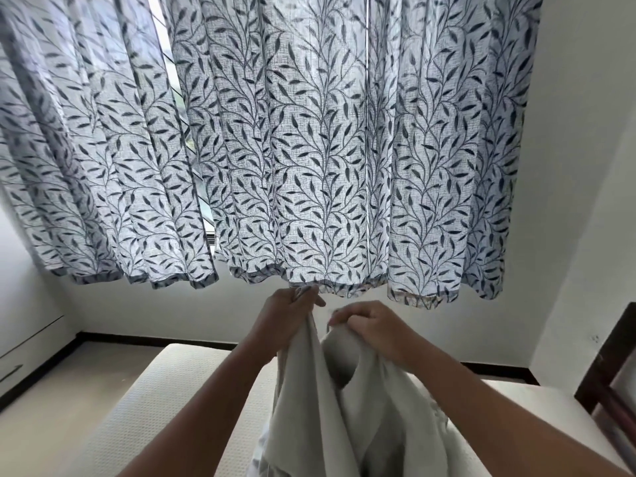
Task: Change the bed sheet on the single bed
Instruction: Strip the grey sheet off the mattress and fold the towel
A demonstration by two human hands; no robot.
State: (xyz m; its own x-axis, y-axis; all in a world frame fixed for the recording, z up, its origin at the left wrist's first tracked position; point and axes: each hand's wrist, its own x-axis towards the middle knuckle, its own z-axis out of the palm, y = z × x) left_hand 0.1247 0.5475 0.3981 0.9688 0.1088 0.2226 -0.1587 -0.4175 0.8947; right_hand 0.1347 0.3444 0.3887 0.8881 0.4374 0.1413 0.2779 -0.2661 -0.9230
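Note:
A pale grey-beige bed sheet [323, 407] hangs bunched in front of me, lifted above the bed. My left hand [285, 315] is shut on one part of its upper edge. Close beside it, my right hand [371, 325] grips another fold of the same edge. Below lies the bare white mattress [161, 404] with a dotted texture, running from the far wall toward me. The sheet's lower part drops out of view at the bottom.
Leaf-patterned curtains [309, 149] hang over the window on the far wall, their hem just above my hands. A dark wooden bed frame [609, 373] stands at the right. A white wall with a drawer front [20, 346] is at the left.

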